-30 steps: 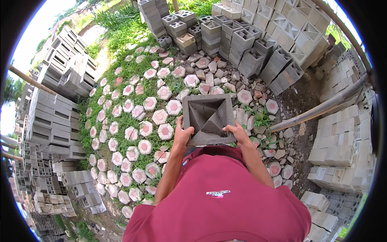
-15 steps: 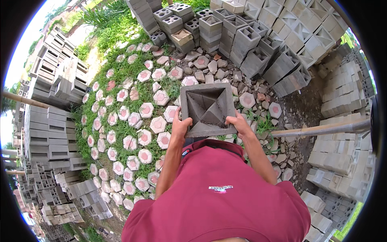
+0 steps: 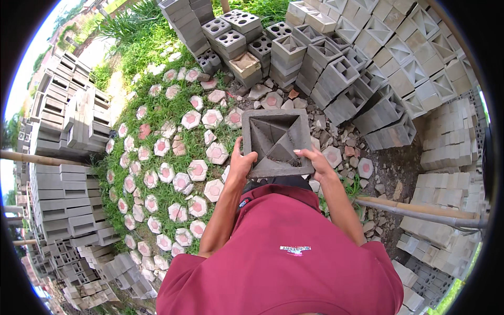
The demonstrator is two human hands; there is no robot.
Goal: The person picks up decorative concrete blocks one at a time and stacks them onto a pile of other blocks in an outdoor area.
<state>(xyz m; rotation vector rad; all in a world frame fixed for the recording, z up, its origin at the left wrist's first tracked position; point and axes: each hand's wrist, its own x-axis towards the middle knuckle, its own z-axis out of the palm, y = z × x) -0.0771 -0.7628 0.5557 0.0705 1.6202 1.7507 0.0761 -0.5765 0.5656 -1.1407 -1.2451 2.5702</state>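
A square grey concrete vent block (image 3: pixel 278 137) hangs in front of my body, held between both hands. Its hollow face is turned up, with slanting triangular ribs inside a thick rim. My left hand (image 3: pixel 242 161) grips the lower left side, its thumb over the rim. On the opposite side, my right hand (image 3: pixel 317 160) holds the lower right edge, thumb resting on the rim too. The undersides of the fingers are hidden beneath the block.
Ahead stand stacks of similar vent blocks (image 3: pixel 336 73) and round-holed blocks (image 3: pixel 231 42). Hexagonal pavers (image 3: pixel 197 170) lie in grass, with rubble (image 3: pixel 336 131) to their right. A bamboo pole (image 3: pixel 420 208) crosses at right, another pole (image 3: pixel 42 157) at left. Block piles (image 3: pixel 63 194) line the left side.
The vent block stays in both hands and sits slightly further right in view. The stacks ahead appear a little larger and lower, and the pavers have shifted in view.
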